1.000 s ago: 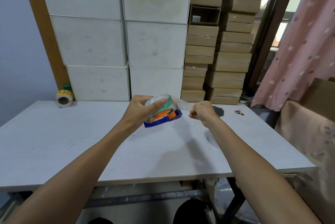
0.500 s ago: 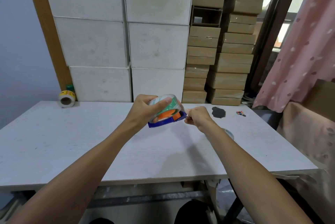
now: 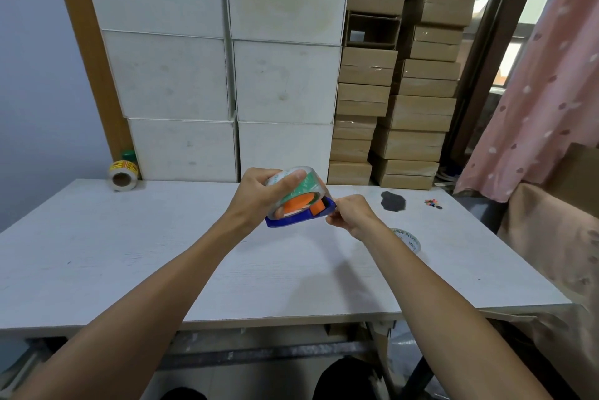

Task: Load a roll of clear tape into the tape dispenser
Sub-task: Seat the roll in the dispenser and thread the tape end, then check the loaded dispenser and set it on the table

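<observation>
A blue tape dispenser (image 3: 293, 220) with an orange hub (image 3: 299, 203) is held above the white table (image 3: 129, 253). A roll of clear tape (image 3: 308, 182) with green print sits around the orange hub. My left hand (image 3: 259, 197) grips the roll and dispenser from the left, thumb across the top of the roll. My right hand (image 3: 351, 215) is pinched at the dispenser's right tip, fingers closed on the tape end there; the clear strip itself is hard to see.
A small roll with yellow labels (image 3: 122, 174) stands at the table's back left. A dark patch (image 3: 393, 201) and tiny coloured bits (image 3: 432, 203) lie at back right. A clear printed disc (image 3: 406, 239) lies beside my right forearm. White and brown boxes (image 3: 366, 101) are stacked behind.
My right hand has moved left, from holding the tape stretched out to the right to pinching at the dispenser's tip. The left hand has tilted the dispenser slightly.
</observation>
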{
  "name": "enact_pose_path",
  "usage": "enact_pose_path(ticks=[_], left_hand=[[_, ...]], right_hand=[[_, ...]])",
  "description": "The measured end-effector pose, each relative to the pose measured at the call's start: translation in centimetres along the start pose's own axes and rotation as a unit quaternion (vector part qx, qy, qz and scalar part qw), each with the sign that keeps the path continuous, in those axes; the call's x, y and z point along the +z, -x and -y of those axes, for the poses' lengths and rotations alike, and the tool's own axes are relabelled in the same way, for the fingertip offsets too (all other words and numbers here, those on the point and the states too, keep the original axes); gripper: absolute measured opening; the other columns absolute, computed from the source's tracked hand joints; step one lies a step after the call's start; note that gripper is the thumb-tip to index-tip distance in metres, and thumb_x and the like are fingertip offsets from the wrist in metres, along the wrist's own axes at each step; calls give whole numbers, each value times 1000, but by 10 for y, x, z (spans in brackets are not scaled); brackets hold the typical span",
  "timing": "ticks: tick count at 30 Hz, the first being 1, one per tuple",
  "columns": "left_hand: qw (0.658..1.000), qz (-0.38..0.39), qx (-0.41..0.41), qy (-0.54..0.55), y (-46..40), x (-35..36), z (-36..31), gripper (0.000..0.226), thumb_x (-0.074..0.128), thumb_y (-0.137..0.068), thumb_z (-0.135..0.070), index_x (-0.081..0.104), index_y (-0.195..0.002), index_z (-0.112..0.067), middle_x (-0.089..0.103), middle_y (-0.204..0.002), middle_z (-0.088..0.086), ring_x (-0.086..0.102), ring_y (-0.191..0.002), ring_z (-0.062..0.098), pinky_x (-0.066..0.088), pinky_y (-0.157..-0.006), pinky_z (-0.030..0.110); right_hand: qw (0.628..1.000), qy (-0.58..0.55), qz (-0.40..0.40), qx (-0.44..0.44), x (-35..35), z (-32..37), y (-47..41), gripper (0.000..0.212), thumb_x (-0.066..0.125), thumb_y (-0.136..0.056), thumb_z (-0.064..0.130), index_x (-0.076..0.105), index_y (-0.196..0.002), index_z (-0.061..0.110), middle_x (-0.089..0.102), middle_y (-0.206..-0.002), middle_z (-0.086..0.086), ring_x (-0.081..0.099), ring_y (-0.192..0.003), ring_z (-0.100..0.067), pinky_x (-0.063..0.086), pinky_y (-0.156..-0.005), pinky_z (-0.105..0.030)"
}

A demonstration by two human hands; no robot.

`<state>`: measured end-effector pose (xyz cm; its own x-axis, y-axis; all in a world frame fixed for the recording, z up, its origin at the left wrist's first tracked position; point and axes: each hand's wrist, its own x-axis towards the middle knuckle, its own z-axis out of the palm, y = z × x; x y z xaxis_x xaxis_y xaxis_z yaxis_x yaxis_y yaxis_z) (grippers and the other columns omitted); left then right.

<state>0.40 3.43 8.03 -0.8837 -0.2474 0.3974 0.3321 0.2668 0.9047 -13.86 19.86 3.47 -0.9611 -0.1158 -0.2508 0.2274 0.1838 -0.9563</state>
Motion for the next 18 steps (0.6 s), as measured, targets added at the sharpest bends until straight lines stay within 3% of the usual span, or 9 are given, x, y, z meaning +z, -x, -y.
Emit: enact_pose_path(ticks=[2, 4, 6, 10, 13, 15, 18], left_hand=[[1000, -2, -1, 18, 0, 1, -2, 36, 68, -74, -64, 72, -71, -28, 72, -65, -12, 72, -61, 9, 50, -50, 16], [999, -9, -10, 33, -2, 2, -4, 43, 68, -70, -68, 73, -78, -26, 74, -70, -10, 74, -65, 10, 53, -53, 19], [999, -19, -17, 43, -6, 3, -4, 51, 68, -70, -68, 72, -88, -21, 76, -77, -7, 75, -72, 15, 58, -58, 23], [998, -26, -29, 48, -10, 3, 0, 43, 65, -77, -61, 70, -93, -21, 76, -87, -3, 74, -80, 22, 57, -58, 22], [996, -38, -39, 65, -15, 0, 2, 48, 66, -76, -62, 72, -93, -17, 76, -88, 2, 74, -81, 23, 58, -59, 24], [993, -58, -48, 88, -18, 0, 1, 65, 68, -73, -66, 73, -95, -5, 76, -89, 11, 73, -82, 23, 59, -65, 31], [986, -89, -65, 121, -24, 1, 0, 68, 68, -67, -72, 76, -90, -8, 78, -82, 4, 75, -76, 18, 60, -67, 31]], right_hand=[[998, -60, 17, 26, 1, -2, 5, 13, 50, -93, -8, 63, -94, -5, 62, -76, -15, 60, -62, -19, 54, -44, -23], [981, -174, 45, 77, 3, -6, 9, 15, 43, -92, -13, 57, -95, -7, 58, -78, -16, 57, -63, -21, 55, -43, -22], [949, -273, 78, 139, 6, -12, 14, 14, 43, -94, -12, 55, -94, -6, 56, -81, -16, 56, -65, -20, 56, -45, -22], [875, -398, 173, 216, 15, -25, 22, 12, 42, -97, -10, 52, -99, -3, 50, -76, -12, 49, -60, -15, 53, -43, -20], [825, -454, 235, 242, 22, -27, 26, 15, 44, -96, -7, 47, -104, 4, 45, -74, -6, 42, -57, -10, 45, -44, -17], [799, -475, 280, 241, 24, -22, 30, 15, 47, -92, -5, 50, -102, 6, 47, -75, -3, 43, -52, -10, 41, -41, -17], [798, -476, 316, 193, 29, -9, 36, 10, 52, -86, 0, 53, -93, 7, 46, -70, -3, 45, -46, -13, 39, -40, -20]])
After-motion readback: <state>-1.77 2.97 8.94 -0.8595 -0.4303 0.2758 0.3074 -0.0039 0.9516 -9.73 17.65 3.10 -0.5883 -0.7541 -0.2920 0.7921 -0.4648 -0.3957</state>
